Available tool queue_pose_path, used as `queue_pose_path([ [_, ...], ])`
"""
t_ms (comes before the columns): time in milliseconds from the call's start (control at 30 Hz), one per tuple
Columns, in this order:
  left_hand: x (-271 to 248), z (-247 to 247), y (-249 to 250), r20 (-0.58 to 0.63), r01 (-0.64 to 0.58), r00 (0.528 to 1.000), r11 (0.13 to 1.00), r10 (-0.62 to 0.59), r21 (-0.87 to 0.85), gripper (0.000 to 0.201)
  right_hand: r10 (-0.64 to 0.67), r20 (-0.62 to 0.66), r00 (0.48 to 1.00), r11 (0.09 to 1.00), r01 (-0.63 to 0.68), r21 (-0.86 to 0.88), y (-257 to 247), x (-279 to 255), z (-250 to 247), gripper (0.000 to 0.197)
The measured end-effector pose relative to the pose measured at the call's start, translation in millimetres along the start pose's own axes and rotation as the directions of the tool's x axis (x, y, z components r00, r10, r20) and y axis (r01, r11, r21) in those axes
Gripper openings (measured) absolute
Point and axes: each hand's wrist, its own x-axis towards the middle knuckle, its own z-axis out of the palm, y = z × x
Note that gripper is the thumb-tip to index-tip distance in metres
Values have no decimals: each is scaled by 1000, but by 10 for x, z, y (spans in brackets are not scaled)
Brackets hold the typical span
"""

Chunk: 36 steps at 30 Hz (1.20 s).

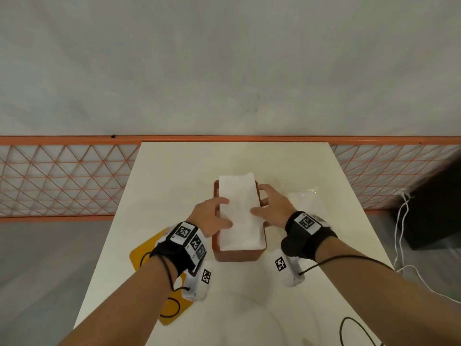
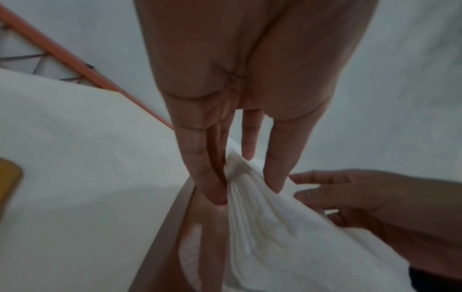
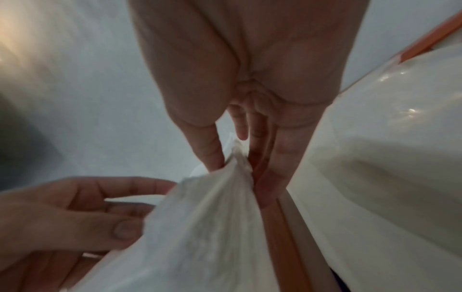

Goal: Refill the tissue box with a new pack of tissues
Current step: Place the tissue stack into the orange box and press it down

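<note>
My left hand (image 1: 212, 217) and right hand (image 1: 270, 206) grip tissue stack (image 1: 239, 211) in orange tissue box (image 1: 237, 255), yellow lid (image 1: 147, 248) left, plastic wrapper (image 1: 308, 199) right, on table (image 1: 174, 171).

The head view is evenly lit and fairly sharp, with soft shadows on the tabletop (image 1: 174, 176) beneath the forearms and straight lines bowing toward the edges. Both wrist views are dim, grainy and blurred; glare spots shine right of the right hand (image 3: 250, 83).

the cream worktop (image 1: 174, 171) carries an orange-brown tissue box (image 1: 237, 255) at its middle. a yellow lid (image 1: 147, 248) lies to the box's left. a clear plastic wrapper (image 1: 306, 198) lies to its right.
</note>
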Motion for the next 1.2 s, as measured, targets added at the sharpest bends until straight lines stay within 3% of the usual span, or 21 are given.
queue_pose_path([
  [133, 14, 9, -5, -20, -26, 999, 993, 29, 116, 63, -69, -67, 995, 984, 57, -171, -9, -5, 77, 72],
  [300, 38, 17, -1, 8, -9, 1000, 966, 7, 257, 67, -130, -54, 990, 934, 104, -342, -32, -2, 167, 70],
  [433, 71, 38, 22, 48, -45, 999, 878, 26, 477, 66, -141, -33, 989, 876, 109, -469, -51, 30, 211, 74],
  [633, 92, 120, -43, 73, -70, 997, 784, 32, 616, 60, -250, -98, 963, 796, 146, -587, 11, 27, 304, 74],
  [766, 109, 150, -130, 73, -122, 992, 694, 99, 709, 81, -324, -20, 946, 625, 199, -755, 71, 31, 299, 59],
  [866, 147, 158, -166, 131, -132, 990, 655, 51, 744, 88, -197, 55, 979, 557, 158, -815, 103, 46, 298, 66],
  [933, 162, 152, -165, 152, -129, 988, 675, 25, 726, 89, -157, 71, 985, 558, 148, -816, 122, 59, 300, 69],
  [1066, 170, 138, -205, 161, -121, 986, 810, 34, 574, 92, -138, 68, 988, 583, 136, -801, 115, 63, 255, 72],
  [1200, 186, 148, -304, 168, -136, 985, 820, 50, 556, 95, -94, 68, 993, 561, 109, -821, 124, 57, 200, 90],
])
